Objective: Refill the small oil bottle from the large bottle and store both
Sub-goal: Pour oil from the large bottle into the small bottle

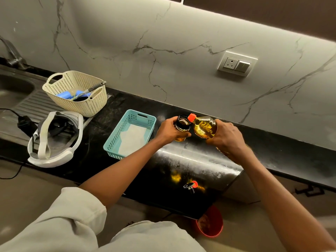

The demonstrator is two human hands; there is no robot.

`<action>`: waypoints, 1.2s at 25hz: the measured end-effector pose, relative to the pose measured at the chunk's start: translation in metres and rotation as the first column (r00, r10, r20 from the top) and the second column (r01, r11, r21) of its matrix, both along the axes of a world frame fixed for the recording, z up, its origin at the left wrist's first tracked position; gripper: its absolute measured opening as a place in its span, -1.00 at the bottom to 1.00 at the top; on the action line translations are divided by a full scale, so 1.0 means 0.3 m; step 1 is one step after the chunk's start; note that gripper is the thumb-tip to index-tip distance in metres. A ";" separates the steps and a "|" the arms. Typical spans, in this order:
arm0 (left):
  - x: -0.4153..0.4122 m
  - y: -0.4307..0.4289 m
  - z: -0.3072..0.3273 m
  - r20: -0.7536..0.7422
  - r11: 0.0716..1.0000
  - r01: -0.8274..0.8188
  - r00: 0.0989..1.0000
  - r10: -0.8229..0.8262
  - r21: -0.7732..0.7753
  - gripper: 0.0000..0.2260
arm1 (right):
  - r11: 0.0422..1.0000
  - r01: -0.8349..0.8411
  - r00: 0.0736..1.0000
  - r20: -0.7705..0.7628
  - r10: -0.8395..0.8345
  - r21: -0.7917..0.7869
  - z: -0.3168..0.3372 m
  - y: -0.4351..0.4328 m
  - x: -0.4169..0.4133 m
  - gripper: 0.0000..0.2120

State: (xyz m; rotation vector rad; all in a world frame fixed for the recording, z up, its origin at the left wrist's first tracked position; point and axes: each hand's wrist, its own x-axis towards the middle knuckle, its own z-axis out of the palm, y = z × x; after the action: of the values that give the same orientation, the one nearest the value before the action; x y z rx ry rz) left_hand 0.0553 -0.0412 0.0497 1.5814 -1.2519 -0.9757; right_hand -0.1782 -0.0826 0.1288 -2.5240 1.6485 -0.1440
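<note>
My left hand (168, 131) grips the small oil bottle (183, 123), a dark-rimmed open-mouthed bottle with a little yellow oil low inside. My right hand (227, 138) holds the large bottle (204, 127), clear plastic full of yellow oil, tilted leftward. Its orange neck (191, 117) rests at the small bottle's open rim. Both bottles hover just above the black counter (272, 151). Near the counter's front edge lie two loose caps: a dark metal one (188, 186) and an orange one (195, 184).
A teal plastic basket (151, 118) lined with white paper stands left of my hands. Further left are a cream basket (54, 88) holding blue items, a white headset (54, 139) and the sink (14, 88). A red bin (210, 231) stands on the floor below.
</note>
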 end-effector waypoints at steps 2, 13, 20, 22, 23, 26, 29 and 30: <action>-0.005 0.004 -0.008 0.008 1.000 0.012 1.000 -0.012 -0.009 -0.46 | 1.000 0.005 0.996 0.092 -0.008 0.026 -0.051 0.023 -0.009 -0.47; -0.030 0.033 -0.056 0.047 0.999 0.045 0.998 -0.044 -0.014 -0.47 | 0.991 0.069 0.913 0.393 -0.110 0.115 -0.245 0.120 -0.018 -0.47; -0.037 0.057 -0.072 0.052 1.000 0.011 0.999 -0.012 0.020 -0.43 | 0.989 0.060 0.870 0.478 -0.120 0.138 -0.293 0.134 -0.013 -0.46; -0.038 0.074 -0.083 0.051 1.000 -0.013 0.999 0.011 0.027 -0.43 | 0.984 0.075 0.791 0.591 -0.159 0.164 -0.303 0.135 -0.019 -0.47; -0.038 0.086 -0.092 0.052 0.999 -0.025 0.998 0.024 0.033 -0.43 | 0.978 0.088 0.738 0.646 -0.193 0.191 -0.311 0.135 -0.025 -0.46; -0.032 0.132 -0.133 0.039 0.996 -0.060 0.998 0.057 0.069 -0.42 | 0.937 0.117 0.552 0.763 -0.336 0.329 -0.341 0.140 -0.032 -0.35; -0.031 0.184 -0.182 0.039 0.990 -0.083 0.996 0.079 0.115 -0.42 | 0.911 0.087 0.413 0.817 -0.402 0.404 -0.373 0.154 -0.009 -0.33; -0.034 0.204 -0.200 0.033 0.987 -0.088 0.996 0.085 0.132 -0.42 | 0.906 0.089 0.390 0.823 -0.414 0.413 -0.385 0.157 -0.002 -0.33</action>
State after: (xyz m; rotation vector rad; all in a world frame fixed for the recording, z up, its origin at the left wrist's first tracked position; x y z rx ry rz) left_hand 0.0452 0.0199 -0.0102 1.7429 -1.1467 -1.0029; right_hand -0.1788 -0.0354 0.0132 -1.3924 1.3523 -1.0044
